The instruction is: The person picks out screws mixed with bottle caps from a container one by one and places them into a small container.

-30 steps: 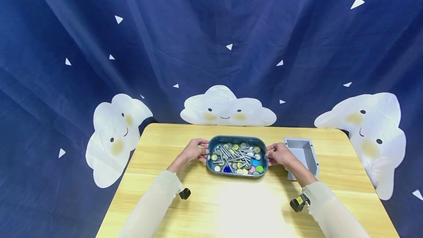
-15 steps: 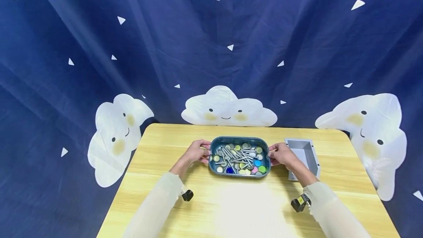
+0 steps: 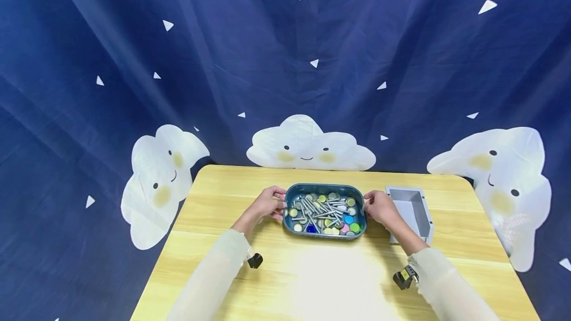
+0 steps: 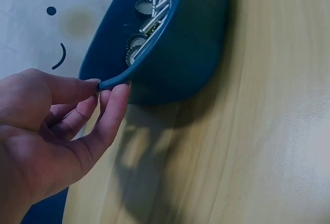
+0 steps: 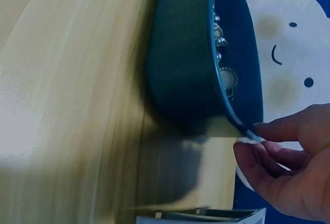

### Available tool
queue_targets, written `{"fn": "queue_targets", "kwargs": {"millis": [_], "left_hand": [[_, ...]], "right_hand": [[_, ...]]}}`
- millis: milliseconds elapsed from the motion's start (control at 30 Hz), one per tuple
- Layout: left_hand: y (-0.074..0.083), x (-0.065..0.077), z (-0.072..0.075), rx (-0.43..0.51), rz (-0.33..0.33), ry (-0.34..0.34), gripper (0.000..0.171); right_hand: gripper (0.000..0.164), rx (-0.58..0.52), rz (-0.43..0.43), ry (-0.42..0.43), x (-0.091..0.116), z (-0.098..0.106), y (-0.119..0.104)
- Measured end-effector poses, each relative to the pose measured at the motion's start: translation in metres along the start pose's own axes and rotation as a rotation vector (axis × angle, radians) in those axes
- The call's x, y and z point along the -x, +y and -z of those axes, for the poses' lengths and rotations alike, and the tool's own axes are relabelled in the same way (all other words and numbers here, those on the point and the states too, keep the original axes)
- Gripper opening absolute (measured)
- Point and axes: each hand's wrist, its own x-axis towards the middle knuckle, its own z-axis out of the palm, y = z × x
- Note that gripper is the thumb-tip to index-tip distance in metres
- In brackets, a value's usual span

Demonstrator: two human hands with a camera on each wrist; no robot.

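A dark teal oblong bin (image 3: 324, 236) stands near the back of the table, filled with silver bolts (image 3: 318, 208) and round bottle caps (image 3: 354, 227) in several colours. At its left end my left hand (image 3: 269, 202) pinches the rim between thumb and fingers, as the left wrist view shows with the hand (image 4: 67, 115) at the bin's corner. My right hand (image 3: 380, 207) pinches the rim at the opposite end; in the right wrist view its thumb (image 5: 281, 128) lies on the inner side of the rim and the fingers below the outer side.
A grey rectangular metal box (image 3: 424, 212) with an open top sits just right of my right hand. The wooden table (image 3: 250, 291) ends at a blue curtain (image 3: 285, 63) with white clouds. Black wrist cameras (image 3: 403, 277) hang from both sleeves.
The bin and both hands sit slightly further right in the view, but the whole scene shifts right too. Both hands keep their hold on the rim.
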Motion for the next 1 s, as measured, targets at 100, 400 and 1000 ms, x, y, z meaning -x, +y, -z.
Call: {"fn": "queue_targets", "kwargs": {"millis": [100,400,1000], "left_hand": [[0.000,-0.002,0.001,0.002,0.005,-0.008,0.051],[-0.003,-0.002,0.003,0.000,-0.007,-0.006,0.050],[-0.007,-0.003,0.001,0.038,0.004,0.026,0.050]], "right_hand": [[0.026,0.116,0.072,0.075,0.000,-0.001,-0.005],[0.016,0.179,0.290,0.172,-0.002,-0.017,-0.026],[0.011,0.405,0.653,-0.076,-0.015,-0.059,-0.044]]}}
